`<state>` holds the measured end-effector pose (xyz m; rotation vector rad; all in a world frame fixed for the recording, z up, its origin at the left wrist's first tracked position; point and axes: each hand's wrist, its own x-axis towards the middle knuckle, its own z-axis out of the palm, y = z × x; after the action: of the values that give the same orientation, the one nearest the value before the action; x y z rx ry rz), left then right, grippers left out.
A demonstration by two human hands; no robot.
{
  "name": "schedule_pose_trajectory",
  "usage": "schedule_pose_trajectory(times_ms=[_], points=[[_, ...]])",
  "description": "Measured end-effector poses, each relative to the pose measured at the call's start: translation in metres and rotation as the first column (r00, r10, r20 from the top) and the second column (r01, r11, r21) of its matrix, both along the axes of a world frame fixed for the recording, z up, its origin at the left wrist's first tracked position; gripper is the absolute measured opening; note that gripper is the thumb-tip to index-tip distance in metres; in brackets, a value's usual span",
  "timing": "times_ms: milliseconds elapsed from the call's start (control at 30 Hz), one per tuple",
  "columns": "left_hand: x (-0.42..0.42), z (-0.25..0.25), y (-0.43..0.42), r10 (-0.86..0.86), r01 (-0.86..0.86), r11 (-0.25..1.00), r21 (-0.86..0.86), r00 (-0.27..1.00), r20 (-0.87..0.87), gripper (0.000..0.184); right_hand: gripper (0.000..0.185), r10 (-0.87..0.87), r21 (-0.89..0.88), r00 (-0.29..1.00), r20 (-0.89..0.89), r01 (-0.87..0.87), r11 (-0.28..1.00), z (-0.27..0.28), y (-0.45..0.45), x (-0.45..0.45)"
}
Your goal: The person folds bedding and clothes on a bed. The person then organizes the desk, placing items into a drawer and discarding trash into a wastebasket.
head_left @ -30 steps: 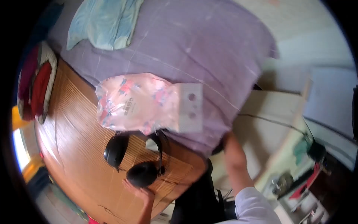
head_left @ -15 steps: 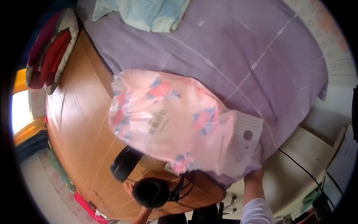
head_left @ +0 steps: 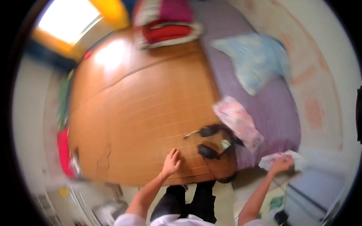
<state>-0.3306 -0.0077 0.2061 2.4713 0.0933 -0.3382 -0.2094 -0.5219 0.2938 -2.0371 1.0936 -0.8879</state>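
Note:
My left hand [head_left: 172, 163] is over the front part of the brown mat [head_left: 139, 124], fingers stretched out and holding nothing. To its right lies a black headset [head_left: 208, 151] with two ear pads and a boom. A pink flowered package in clear plastic [head_left: 236, 118] rests on the purple sheet [head_left: 271, 124], just beyond the headset. Farther right, my right hand [head_left: 282, 164] has its fingers closed on a white, bag-like piece [head_left: 268, 161] with red marks. Blur hides the exact kind of that white piece.
A folded red and white quilt [head_left: 167, 32] sits at the far end of the mat. A light blue pillow [head_left: 256, 60] lies on the purple sheet by the wall. Red cloth [head_left: 65, 152] hangs at the left edge. Cabinets and a cable stand at lower right.
The view has swung left and drawn back. The pink package now lies on the sheet, away from my hands. My left hand has left the headset; my right hand now grips the white piece.

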Motion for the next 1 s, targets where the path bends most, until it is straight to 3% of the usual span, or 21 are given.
schedule_pose_trajectory(times_ms=[67, 100, 167, 233, 300, 367, 400, 433, 467, 500, 533, 600, 667, 733, 833, 900, 967, 1000], points=[[-0.027, 0.043, 0.010, 0.231, -0.229, 0.969, -0.092, 0.973, 0.011, 0.057, 0.017, 0.341, -0.358, 0.940, -0.003, -0.319, 0.877, -0.005, -0.018, 0.044], [-0.052, 0.063, 0.022, 0.343, -0.341, 0.938, -0.064, 0.939, 0.029, 0.057, 0.018, 0.414, -0.490, 0.891, -0.184, -0.449, 0.747, 0.018, -0.003, 0.073], [-0.097, 0.094, 0.029, 0.533, -0.538, 0.837, -0.095, 0.843, -0.074, 0.054, 0.017, 0.607, -0.476, 0.742, -0.285, -0.659, 0.582, 0.045, 0.022, 0.142], [-0.175, 0.099, 0.036, 0.709, -0.710, 0.699, -0.086, 0.704, -0.040, 0.053, 0.017, 0.629, -0.463, 0.650, -0.426, -0.754, 0.466, 0.042, 0.018, 0.186], [-0.266, 0.087, 0.038, 0.865, -0.865, 0.502, -0.014, 0.502, 0.014, 0.051, 0.014, 0.757, -0.472, 0.536, -0.373, -0.812, 0.342, 0.023, 0.027, 0.235], [-0.365, 0.078, 0.022, 0.962, -0.964, 0.261, 0.055, 0.264, 0.066, 0.049, 0.018, 0.692, -0.290, 0.391, -0.607, -0.919, 0.266, -0.013, 0.002, 0.291], [-0.406, 0.079, 0.010, 0.992, -0.991, 0.116, 0.062, 0.119, 0.045, 0.049, 0.021, 0.669, -0.240, 0.400, -0.627, -0.916, 0.323, -0.007, 0.018, 0.296], [-0.458, 0.076, -0.013, 0.999, -0.986, -0.001, 0.165, 0.006, 0.041, 0.048, 0.024, 0.652, -0.200, 0.410, -0.637, -0.905, 0.375, 0.016, 0.041, 0.294], [-0.468, 0.085, -0.035, 0.996, -0.942, -0.088, 0.322, -0.084, 0.027, 0.047, 0.024, 0.663, -0.176, 0.367, -0.652, -0.924, 0.339, 0.008, 0.052, 0.318], [-0.514, 0.064, -0.050, 0.973, -0.942, -0.209, 0.263, -0.228, -0.045, 0.046, 0.027, 0.624, -0.254, 0.453, -0.637, -0.887, 0.384, 0.029, 0.083, 0.296], [-0.529, 0.089, -0.072, 0.926, -0.909, -0.320, 0.269, -0.360, -0.114, 0.045, 0.030, 0.578, -0.277, 0.500, -0.645, -0.858, 0.432, 0.029, 0.103, 0.300], [-0.558, 0.100, -0.107, 0.815, -0.820, -0.477, 0.315, -0.548, -0.191, 0.044, 0.032, 0.662, -0.215, 0.433, -0.611, -0.896, 0.388, 0.030, 0.137, 0.313], [-0.588, 0.087, -0.143, 0.715, -0.746, -0.549, 0.377, -0.653, -0.251, 0.046, 0.034, 0.773, -0.131, 0.340, -0.535, -0.938, 0.321, 0.026, 0.188, 0.310], [-0.600, 0.081, -0.167, 0.611, -0.691, -0.591, 0.416, -0.720, -0.329, 0.050, 0.032, 0.879, -0.080, 0.218, -0.424, -0.976, 0.203, 0.026, 0.251, 0.288], [-0.629, 0.038, -0.181, 0.570, -0.712, -0.598, 0.369, -0.701, -0.429, 0.053, 0.024, 0.973, 0.022, -0.013, -0.231, -1.000, -0.008, 0.047, 0.366, 0.193], [-0.636, 0.030, -0.160, 0.520, -0.699, -0.645, 0.310, -0.698, -0.492, 0.048, 0.021, 0.920, -0.021, -0.165, -0.355, -0.983, -0.185, 0.051, 0.432, 0.121], [-0.654, 0.010, -0.144, 0.615, -0.746, -0.633, 0.209, -0.648, -0.450, 0.045, 0.021, 0.851, 0.061, -0.345, -0.396, -0.934, -0.351, 0.067, 0.495, 0.011], [-0.660, 0.002, -0.134, 0.612, -0.696, -0.700, 0.158, -0.700, -0.368, 0.043, 0.021, 0.785, 0.121, -0.385, -0.485, -0.919, -0.376, 0.070, 0.523, -0.048]])
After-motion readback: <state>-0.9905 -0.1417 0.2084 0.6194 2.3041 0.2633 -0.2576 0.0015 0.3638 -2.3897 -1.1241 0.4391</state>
